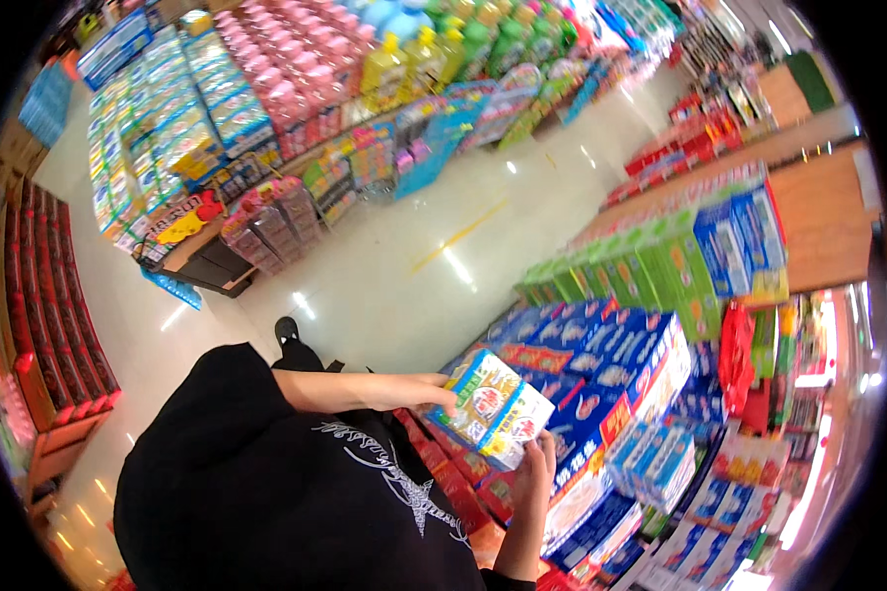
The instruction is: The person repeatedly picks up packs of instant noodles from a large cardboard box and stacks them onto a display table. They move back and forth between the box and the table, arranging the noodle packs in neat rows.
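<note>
A wrapped multi-pack point(491, 406) in white, yellow and blue with printed writing is held between my two hands, tilted in front of my black shirt. My left hand point(414, 393) grips its near upper side, with the thumb lying on the top face. At the opposite lower corner, my right hand point(537, 462) has its fingers against the edge. Beneath and beyond the pack are stacked dark blue cartons point(584, 354) with printed pictures. Red packages point(454, 480) lie below it, partly hidden by my hands and shirt.
Green cartons point(636, 273) are stacked past the blue ones, and a blue-and-white wrapped pack point(650, 462) sits to the right. Across the tiled aisle floor point(384, 288) stands a display of pink bottles point(296, 59) and stacked packs point(170, 111). A red-lit shelf point(52, 310) is at left.
</note>
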Action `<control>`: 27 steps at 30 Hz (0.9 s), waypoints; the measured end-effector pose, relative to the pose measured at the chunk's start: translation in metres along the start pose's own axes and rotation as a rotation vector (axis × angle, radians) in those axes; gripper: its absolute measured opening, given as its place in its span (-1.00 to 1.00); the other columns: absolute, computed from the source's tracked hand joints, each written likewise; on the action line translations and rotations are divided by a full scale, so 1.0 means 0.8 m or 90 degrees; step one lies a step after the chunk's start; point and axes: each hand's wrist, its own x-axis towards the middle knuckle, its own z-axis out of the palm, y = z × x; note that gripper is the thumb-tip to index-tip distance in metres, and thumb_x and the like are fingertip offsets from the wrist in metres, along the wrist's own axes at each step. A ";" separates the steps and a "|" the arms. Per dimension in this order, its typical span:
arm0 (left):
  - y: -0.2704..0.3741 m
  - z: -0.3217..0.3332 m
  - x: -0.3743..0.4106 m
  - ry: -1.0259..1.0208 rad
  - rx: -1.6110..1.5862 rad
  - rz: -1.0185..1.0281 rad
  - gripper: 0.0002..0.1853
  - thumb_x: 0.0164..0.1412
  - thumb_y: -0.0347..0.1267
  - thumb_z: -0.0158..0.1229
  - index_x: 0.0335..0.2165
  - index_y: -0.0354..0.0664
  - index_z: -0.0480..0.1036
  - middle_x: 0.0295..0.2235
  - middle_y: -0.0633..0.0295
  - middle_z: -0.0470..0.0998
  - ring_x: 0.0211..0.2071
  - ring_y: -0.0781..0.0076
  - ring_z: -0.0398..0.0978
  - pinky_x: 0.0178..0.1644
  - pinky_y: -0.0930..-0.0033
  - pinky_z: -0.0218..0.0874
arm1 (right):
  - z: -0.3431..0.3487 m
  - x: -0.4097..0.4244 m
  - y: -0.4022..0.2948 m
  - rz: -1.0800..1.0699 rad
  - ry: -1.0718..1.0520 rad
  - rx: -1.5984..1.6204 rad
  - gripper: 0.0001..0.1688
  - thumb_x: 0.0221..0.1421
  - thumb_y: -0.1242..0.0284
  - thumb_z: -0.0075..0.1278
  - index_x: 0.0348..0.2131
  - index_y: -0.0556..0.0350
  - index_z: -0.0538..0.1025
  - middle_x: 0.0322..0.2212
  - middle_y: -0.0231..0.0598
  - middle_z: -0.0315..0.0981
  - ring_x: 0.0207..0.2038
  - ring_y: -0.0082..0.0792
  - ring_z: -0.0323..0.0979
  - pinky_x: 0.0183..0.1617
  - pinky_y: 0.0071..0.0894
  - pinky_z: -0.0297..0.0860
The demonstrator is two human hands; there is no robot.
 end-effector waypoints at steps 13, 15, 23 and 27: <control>-0.015 -0.188 -0.372 0.393 -0.069 0.235 -0.29 0.11 -0.25 0.19 0.15 -0.44 0.22 0.05 0.09 0.38 0.09 0.36 0.28 0.19 0.37 0.06 | 0.392 0.117 0.059 0.265 -0.423 -0.004 -0.36 0.22 0.38 -0.05 0.19 0.29 0.16 0.10 -0.04 0.30 0.12 -0.19 0.35 0.19 -0.17 0.30; -0.028 -0.204 -0.413 0.473 -0.072 0.264 -0.33 0.11 -0.25 0.20 0.11 -0.43 0.28 0.01 0.09 0.40 0.04 0.37 0.31 0.14 0.40 0.11 | 0.436 0.131 0.078 0.306 -0.465 -0.039 -0.38 0.21 0.39 -0.05 0.17 0.32 0.19 0.09 -0.02 0.31 0.12 -0.18 0.35 0.19 -0.17 0.30; -0.044 -0.232 -0.502 0.784 -0.230 0.394 -0.35 0.15 -0.17 0.28 0.06 -0.40 0.32 -0.12 0.11 0.46 -0.08 0.44 0.38 0.00 0.45 0.21 | 0.603 0.163 0.092 0.363 -0.613 -0.183 -0.54 0.17 0.44 0.02 -0.02 0.34 0.28 -0.10 -0.04 0.41 -0.04 -0.32 0.44 0.09 -0.34 0.36; -0.038 -0.244 -0.511 0.877 -0.357 0.433 -0.38 0.17 -0.20 0.27 0.08 -0.36 0.30 -0.16 0.17 0.46 -0.12 0.50 0.38 -0.05 0.48 0.21 | 0.663 0.191 0.087 0.362 -0.686 -0.294 -0.56 0.16 0.42 0.08 -0.05 0.28 0.31 -0.17 -0.09 0.45 -0.09 -0.37 0.46 0.04 -0.39 0.37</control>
